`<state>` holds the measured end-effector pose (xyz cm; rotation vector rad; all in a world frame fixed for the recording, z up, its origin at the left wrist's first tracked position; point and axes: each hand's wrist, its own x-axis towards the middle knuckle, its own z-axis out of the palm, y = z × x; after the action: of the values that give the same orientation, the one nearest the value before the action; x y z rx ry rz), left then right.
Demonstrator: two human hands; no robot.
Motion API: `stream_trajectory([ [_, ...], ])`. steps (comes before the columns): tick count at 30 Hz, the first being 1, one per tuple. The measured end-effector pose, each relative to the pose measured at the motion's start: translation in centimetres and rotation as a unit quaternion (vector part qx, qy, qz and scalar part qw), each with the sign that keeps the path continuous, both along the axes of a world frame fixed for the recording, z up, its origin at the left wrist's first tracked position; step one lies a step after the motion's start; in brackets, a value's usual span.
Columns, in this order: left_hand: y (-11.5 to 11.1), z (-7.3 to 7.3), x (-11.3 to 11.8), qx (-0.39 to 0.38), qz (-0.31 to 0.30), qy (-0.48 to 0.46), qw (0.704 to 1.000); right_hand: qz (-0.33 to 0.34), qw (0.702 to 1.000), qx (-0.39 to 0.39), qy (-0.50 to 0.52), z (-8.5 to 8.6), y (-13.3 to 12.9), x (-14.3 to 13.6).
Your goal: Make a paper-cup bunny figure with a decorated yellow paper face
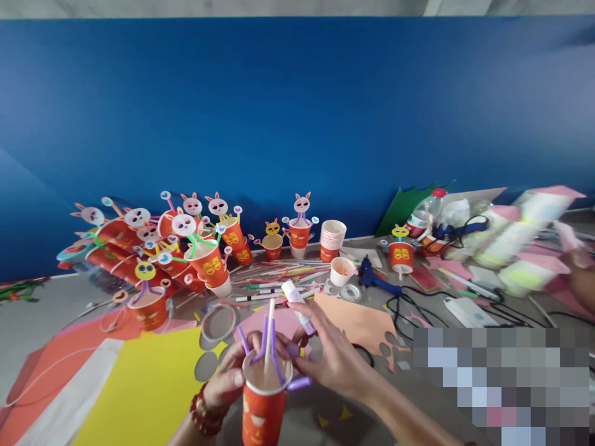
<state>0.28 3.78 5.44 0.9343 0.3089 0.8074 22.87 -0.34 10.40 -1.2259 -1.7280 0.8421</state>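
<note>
My left hand (227,375) is closed around the upper side of a red paper cup (264,412) with a white rim. Purple bent straws (264,337) and one pale straight straw (269,328) stand up out of the cup. Another purple straw end (300,384) sticks out at its right side. To the right of the rim, my right hand (320,347) grips a white glue stick (294,296) with a purple end. A small purple round piece (292,350) shows near my right fingers. Some fingertips are hidden behind the cup and straws.
Several decorated cups with animal faces (204,260) crowd the left and back. A stack of paper cups (333,238), a blue glue gun (369,272) and cables lie behind. Yellow paper (139,384) covers the left front. A person's hand (581,272) is at the far right.
</note>
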Motion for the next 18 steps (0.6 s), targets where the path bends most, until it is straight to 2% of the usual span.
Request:
stream_trajectory([
  [3, 0.2, -0.5, -0.2, -0.016, 0.051, -0.002, 0.999, -0.024, 0.999, 0.025, 0.035, -0.5, -0.3, 1.0],
  [5, 0.3, -0.7, -0.3, -0.023, 0.078, -0.019, 0.996, -0.045, 0.994, 0.02, 0.096, -1.2, -0.7, 2.0],
  [7, 0.5, -0.6, -0.4, -0.051, 0.095, -0.029, 0.994, -0.043, 0.983, -0.017, 0.177, -2.0, -1.2, 2.8],
  [11, 0.4, 0.1, -0.3, -0.133, 0.112, -0.038, 0.984, 0.008, 0.947, -0.115, 0.302, -3.2, -2.1, 3.5],
  [14, 0.3, 0.1, -0.1, -0.156, 0.127, -0.044, 0.979, 0.017, 0.938, -0.14, 0.317, -3.3, -2.4, 3.3],
  [18, 0.1, -0.4, -0.2, -0.137, 0.121, -0.034, 0.983, 0.051, 0.948, -0.141, 0.282, -3.2, -2.2, 3.1],
])
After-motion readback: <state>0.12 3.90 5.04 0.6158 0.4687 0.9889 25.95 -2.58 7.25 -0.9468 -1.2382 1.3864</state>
